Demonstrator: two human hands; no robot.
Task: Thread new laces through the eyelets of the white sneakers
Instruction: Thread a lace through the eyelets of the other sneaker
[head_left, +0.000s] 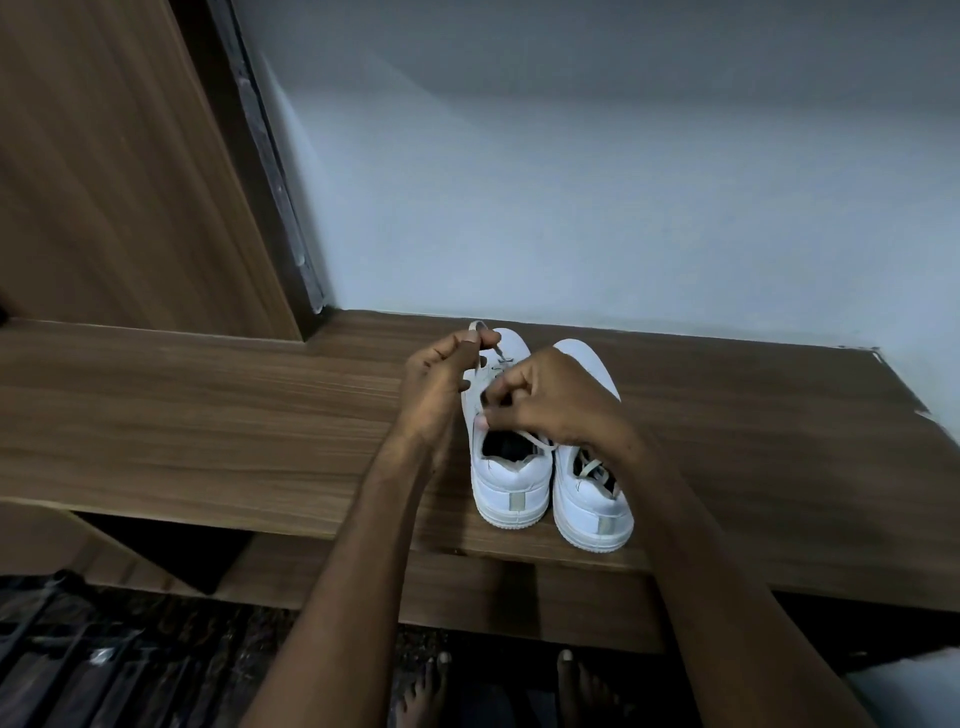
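So the two white sneakers sit side by side on a wooden shelf, heels toward the camera; the left sneaker is the one getting laced, the right sneaker just beside it. Left hand pinches the lace up near the toe; right hand has fingers curled over the eyelets, pinching lace too, with a loose strand trailing across the right sneaker's opening.
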